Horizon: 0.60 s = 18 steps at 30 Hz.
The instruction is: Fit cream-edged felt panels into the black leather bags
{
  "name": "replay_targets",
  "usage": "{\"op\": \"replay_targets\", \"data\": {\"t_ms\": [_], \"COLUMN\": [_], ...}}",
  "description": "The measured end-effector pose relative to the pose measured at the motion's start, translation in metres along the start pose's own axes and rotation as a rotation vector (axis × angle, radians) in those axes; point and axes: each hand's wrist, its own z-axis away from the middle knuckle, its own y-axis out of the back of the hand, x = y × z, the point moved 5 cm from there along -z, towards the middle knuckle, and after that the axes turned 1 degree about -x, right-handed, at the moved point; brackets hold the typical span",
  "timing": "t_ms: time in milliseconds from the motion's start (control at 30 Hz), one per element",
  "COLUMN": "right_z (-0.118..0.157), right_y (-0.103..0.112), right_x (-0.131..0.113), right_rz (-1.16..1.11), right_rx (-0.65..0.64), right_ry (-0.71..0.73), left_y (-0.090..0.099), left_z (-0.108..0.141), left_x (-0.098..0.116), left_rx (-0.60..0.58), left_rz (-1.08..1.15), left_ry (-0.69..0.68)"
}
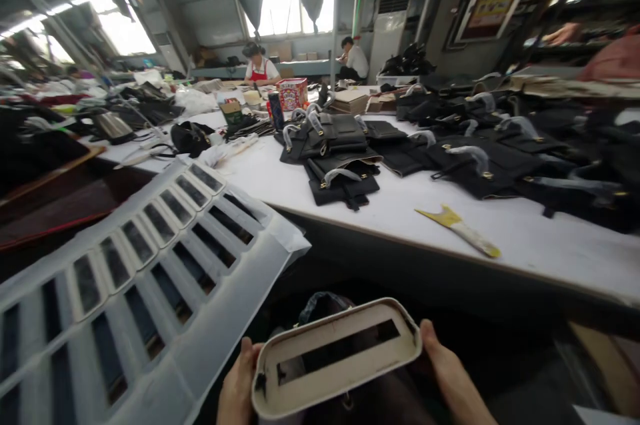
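Between my two hands is a bag part (345, 373), a beige rounded rectangular panel with a raised rim and a long slot through its middle. My left hand (237, 382) grips its left end, thumb against the rim. At the right end my right hand (447, 368) presses its thumb to the rim; its other fingers are hidden behind. A dark handle in clear wrapping (320, 303) shows just behind the panel. Dark material below it is hard to make out. Left of my hands, a white slotted rack (200, 352) carries a row of pale rounded rectangular frames (160, 222).
A white table (565, 245) runs across the front, bearing black bags with wrapped handles (345, 132) and a yellow-ended flat tool (465, 232). Farther back stand a red patterned box (293, 93) and a metal kettle (113, 126). Two people sit at the far benches.
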Motion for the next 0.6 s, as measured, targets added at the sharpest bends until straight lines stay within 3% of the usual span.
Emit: {"op": "replay_targets", "data": {"t_ms": [133, 267, 400, 500, 600], "right_z": [0.004, 0.006, 0.006, 0.009, 0.014], "right_y": [0.014, 0.004, -0.007, -0.011, -0.016], "right_x": [-0.018, -0.031, -0.045, -0.055, -0.063], "right_rz": [0.343, 0.6, 0.703, 0.702, 0.701], "right_rx": [0.038, 0.067, 0.101, 0.105, 0.089], "right_ry": [0.182, 0.201, 0.23, 0.277, 0.348], "left_y": [0.002, -0.017, -0.031, -0.032, -0.023], "left_z": [0.05, 0.079, 0.077, 0.066, 0.052], "left_x": [0.036, 0.068, 0.086, 0.092, 0.083], "left_rx": [0.025, 0.108, 0.104, 0.039, -0.016], "left_rz": [-0.291, -0.982, -1.345, -1.451, -1.475], "left_ry": [-0.143, -0.232, -0.191, -0.182, -0.135]}}
